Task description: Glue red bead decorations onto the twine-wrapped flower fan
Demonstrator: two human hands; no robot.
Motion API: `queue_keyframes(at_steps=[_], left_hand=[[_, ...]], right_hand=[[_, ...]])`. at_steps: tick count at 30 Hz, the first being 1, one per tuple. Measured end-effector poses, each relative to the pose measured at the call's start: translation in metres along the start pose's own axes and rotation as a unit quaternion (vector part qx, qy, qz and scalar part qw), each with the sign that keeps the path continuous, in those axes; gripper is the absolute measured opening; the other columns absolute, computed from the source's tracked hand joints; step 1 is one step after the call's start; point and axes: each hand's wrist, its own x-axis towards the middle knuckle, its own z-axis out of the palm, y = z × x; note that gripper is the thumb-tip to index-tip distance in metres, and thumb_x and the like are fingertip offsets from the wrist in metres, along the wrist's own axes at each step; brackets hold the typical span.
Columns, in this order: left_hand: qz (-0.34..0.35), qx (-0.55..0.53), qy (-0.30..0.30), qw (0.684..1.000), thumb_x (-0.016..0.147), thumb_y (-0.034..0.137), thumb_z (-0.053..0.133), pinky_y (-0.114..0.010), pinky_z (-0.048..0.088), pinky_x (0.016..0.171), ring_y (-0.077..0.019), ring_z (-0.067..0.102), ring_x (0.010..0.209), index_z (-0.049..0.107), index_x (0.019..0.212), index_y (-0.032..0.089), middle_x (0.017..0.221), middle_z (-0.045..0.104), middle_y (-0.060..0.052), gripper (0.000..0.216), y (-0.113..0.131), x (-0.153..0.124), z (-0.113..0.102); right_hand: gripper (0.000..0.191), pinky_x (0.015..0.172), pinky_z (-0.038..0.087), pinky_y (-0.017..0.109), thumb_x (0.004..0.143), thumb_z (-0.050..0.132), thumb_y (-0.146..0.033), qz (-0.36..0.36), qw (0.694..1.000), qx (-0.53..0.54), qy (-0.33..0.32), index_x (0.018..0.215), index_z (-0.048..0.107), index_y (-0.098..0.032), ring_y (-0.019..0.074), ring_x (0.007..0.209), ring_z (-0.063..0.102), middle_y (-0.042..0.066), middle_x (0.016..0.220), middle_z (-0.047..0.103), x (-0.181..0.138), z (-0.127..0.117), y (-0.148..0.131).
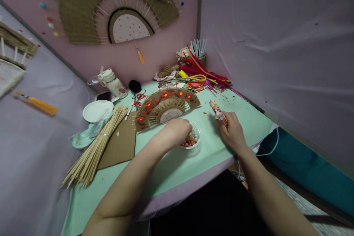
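Note:
My left hand (179, 131) reaches over a clear plastic tub (199, 135) of small red, orange and clear beads (191, 141). Its fingers are bent together and dip into the tub; whatever they pinch is hidden. To the right, my right hand (232, 132) is wrapped around a glue gun (217, 110) with a colourful pattern, its front end pointing away from me. Just behind the tub lies a woven fan (142, 110) with red flowers, a pale half-round centre and thin sticks between.
A bundle of bamboo sticks (95, 147) rests across cardboard (121, 147) at the left. Behind stand a white plate (94, 112), a bottle (114, 84), black yarn (135, 86), yellow-handled scissors (198, 77) and red pipe cleaners (203, 67). A larger fan (73, 14) hangs on the wall.

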Motion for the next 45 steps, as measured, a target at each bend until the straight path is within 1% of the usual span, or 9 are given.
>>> queue_keyframes(at_steps=[5,13,18,23,28,31,36,40,45], left_hand=[[-0.022,0.002,-0.015,1.0,0.077,0.006,0.053,-0.028,0.046,0.066,-0.0217,0.066,0.075,0.07,0.078,0.011,0.081,0.071,-0.013,0.017,-0.001,-0.006,-0.005],[-0.042,-0.039,-0.017,0.998,0.08,0.006,0.052,-0.028,0.046,0.069,-0.0225,0.066,0.08,0.066,0.088,0.011,0.088,0.07,-0.015,0.017,0.013,-0.008,0.003],[0.021,-0.123,0.026,0.992,0.081,0.011,0.05,-0.025,0.045,0.07,-0.0182,0.064,0.084,0.064,0.102,0.019,0.096,0.07,-0.006,0.027,0.002,-0.007,0.001],[-0.029,-0.141,0.086,0.986,0.082,0.013,0.049,-0.027,0.045,0.073,-0.019,0.063,0.085,0.067,0.099,0.019,0.094,0.07,-0.006,0.025,-0.015,-0.01,-0.008],[-0.037,-0.103,0.071,0.991,0.081,0.012,0.049,-0.029,0.046,0.071,-0.0198,0.063,0.078,0.072,0.085,0.016,0.085,0.071,-0.008,0.024,-0.019,-0.014,-0.012],[-0.066,-0.054,0.035,0.996,0.079,0.011,0.049,-0.032,0.047,0.068,-0.0227,0.064,0.075,0.074,0.08,0.012,0.079,0.07,-0.013,0.025,-0.013,-0.01,-0.01],[-0.125,0.028,-0.045,0.991,0.076,0.006,0.05,-0.032,0.05,0.067,-0.0273,0.068,0.083,0.074,0.091,0.008,0.085,0.071,-0.021,0.029,-0.002,0.002,-0.006],[-0.155,0.06,-0.05,0.985,0.079,0.008,0.053,-0.03,0.052,0.072,-0.0251,0.069,0.087,0.074,0.095,0.01,0.087,0.072,-0.021,0.027,0.005,0.008,0.0],[-0.152,0.059,-0.036,0.986,0.079,0.013,0.059,-0.033,0.053,0.071,-0.0272,0.07,0.084,0.075,0.09,0.01,0.086,0.071,-0.022,0.019,0.011,0.012,0.009]], right_hand=[[0.035,0.077,0.045,0.037,0.095,0.04,-0.045,0.006,1.0,-0.002,-0.009,0.116,0.055,-0.021,0.0256,0.09,0.055,0.01,0.097,0.057,0.0,0.0,0.0],[0.036,0.078,0.045,0.037,0.095,0.04,-0.046,0.009,1.0,0.008,-0.01,0.117,0.054,-0.022,0.0254,0.092,0.056,0.01,0.099,0.057,-0.001,0.001,0.002],[0.036,0.077,0.045,0.037,0.095,0.04,-0.046,0.011,1.0,0.007,-0.013,0.117,0.055,-0.021,0.025,0.091,0.056,0.01,0.099,0.057,0.0,0.0,-0.001],[0.035,0.076,0.045,0.036,0.095,0.04,-0.045,0.013,1.0,0.004,-0.015,0.117,0.055,-0.021,0.0249,0.091,0.056,0.01,0.099,0.057,-0.001,0.0,0.0],[0.035,0.077,0.045,0.036,0.095,0.04,-0.045,0.006,1.0,0.002,-0.014,0.117,0.055,-0.021,0.0248,0.091,0.056,0.01,0.099,0.057,-0.001,0.001,0.001],[0.035,0.077,0.045,0.036,0.095,0.04,-0.044,0.005,1.0,0.003,-0.017,0.117,0.055,-0.021,0.0248,0.091,0.056,0.01,0.098,0.057,-0.001,0.0,0.001],[0.036,0.076,0.045,0.036,0.096,0.04,-0.045,0.009,1.0,0.005,-0.021,0.117,0.055,-0.02,0.0245,0.089,0.056,0.01,0.098,0.057,0.0,-0.001,-0.001],[0.037,0.075,0.045,0.035,0.095,0.04,-0.045,0.011,1.0,0.003,-0.024,0.117,0.056,-0.019,0.0244,0.089,0.056,0.01,0.098,0.057,0.0,-0.001,-0.002],[0.037,0.076,0.045,0.036,0.095,0.04,-0.045,0.013,0.999,0.006,-0.029,0.118,0.055,-0.02,0.0248,0.09,0.056,0.01,0.1,0.057,0.0,-0.001,0.0]])
